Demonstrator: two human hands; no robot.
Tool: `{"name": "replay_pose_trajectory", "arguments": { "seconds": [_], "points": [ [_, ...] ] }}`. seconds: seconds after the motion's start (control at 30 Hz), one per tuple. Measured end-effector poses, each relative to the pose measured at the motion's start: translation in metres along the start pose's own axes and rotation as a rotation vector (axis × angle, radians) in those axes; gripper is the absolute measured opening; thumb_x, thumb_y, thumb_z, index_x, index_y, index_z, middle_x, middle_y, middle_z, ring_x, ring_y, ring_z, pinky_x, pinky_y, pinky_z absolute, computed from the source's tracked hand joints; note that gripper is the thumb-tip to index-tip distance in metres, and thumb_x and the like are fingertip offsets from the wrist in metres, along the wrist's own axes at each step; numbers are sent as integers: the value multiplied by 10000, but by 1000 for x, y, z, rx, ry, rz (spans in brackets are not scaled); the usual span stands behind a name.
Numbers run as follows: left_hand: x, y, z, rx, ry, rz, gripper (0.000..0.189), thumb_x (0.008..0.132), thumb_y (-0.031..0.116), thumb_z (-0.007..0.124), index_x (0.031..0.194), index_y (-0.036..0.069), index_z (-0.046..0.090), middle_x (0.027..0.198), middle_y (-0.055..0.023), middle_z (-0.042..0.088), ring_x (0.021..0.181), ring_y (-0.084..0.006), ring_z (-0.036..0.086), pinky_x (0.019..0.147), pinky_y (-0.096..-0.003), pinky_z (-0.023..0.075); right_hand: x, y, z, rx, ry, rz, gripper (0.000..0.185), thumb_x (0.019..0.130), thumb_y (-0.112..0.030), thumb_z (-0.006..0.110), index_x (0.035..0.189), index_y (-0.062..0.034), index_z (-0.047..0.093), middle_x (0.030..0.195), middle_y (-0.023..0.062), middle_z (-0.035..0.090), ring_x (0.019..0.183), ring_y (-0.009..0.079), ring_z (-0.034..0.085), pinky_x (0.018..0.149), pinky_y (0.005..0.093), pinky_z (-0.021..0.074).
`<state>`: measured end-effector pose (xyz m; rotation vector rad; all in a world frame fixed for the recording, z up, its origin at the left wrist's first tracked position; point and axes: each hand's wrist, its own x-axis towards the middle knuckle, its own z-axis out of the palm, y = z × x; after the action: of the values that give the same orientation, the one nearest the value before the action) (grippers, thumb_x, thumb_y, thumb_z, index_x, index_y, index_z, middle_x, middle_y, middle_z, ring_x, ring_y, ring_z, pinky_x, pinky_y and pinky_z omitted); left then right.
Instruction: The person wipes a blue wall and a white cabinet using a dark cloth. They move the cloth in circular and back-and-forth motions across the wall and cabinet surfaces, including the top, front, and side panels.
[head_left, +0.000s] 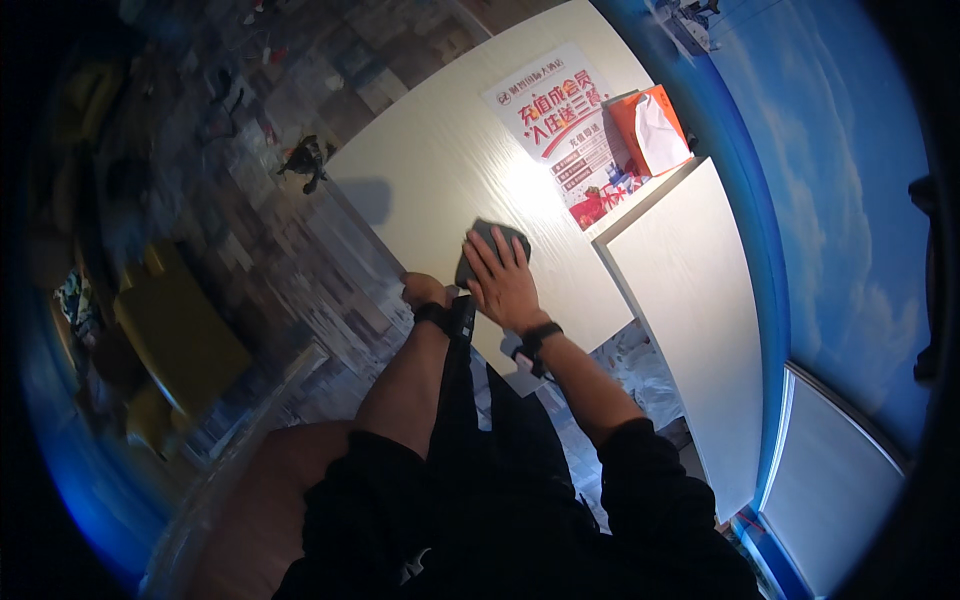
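My right hand (501, 281) lies flat on a folded dark grey cloth (491, 229), pressing it against the pale wood-grain top of a desk (450, 142). The cloth shows beyond and beside my fingers. My left hand (425, 289) is at the desk's near left edge, left of the cloth, with its fingers bent; whether it grips the edge cannot be made out. Both wrists wear dark bands with small devices. Farther along the desktop lies a printed poster (559, 124), and an orange box with white paper (652, 131) stands over its right side.
A second pale panel (682, 292) adjoins the desk on the right, beside a blue wall with a cloud picture. A yellow chair (180, 330) stands at the left. Dark debris (304, 163) lies on the patterned floor beyond the desk's left edge. A reddish-brown seat (255, 510) is at lower left.
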<state>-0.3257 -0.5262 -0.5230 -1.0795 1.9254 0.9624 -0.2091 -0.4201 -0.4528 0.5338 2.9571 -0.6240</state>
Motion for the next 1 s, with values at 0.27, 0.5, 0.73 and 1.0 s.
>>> {"name": "replay_pose_trajectory", "arguments": {
  "seconds": [0.27,0.5,0.73,1.0],
  "points": [
    [32,-12,4,654,79,257,471,905,207,732,1211,-47,478,1213,-280,642,1090,-414,687,840,-491,635,120,6,-5,46,204,-34,626,947,-364,614,1491,-86,476,1627,76,327,1529,330,216,1238,519,162],
    [48,-13,-8,1013,1,405,765,806,425,811,1250,-93,466,1255,-264,616,1089,-397,675,925,-466,598,33,36,-11,59,197,178,619,964,-345,573,1510,-85,443,1630,99,321,1514,374,235,1221,555,178],
    [81,-4,-7,1578,-9,699,471,920,433,662,1175,37,670,1201,-167,691,1102,-289,698,866,-405,576,-107,52,-8,61,136,350,644,964,-345,600,1531,-98,420,1648,82,292,1529,367,207,1224,558,165],
    [58,10,-8,1839,175,811,254,926,301,642,958,92,783,971,-113,768,934,-267,755,720,-379,600,-185,44,17,10,196,745,669,962,-307,586,1537,-32,385,1659,147,246,1528,443,156,1207,616,156]
  ]
}}
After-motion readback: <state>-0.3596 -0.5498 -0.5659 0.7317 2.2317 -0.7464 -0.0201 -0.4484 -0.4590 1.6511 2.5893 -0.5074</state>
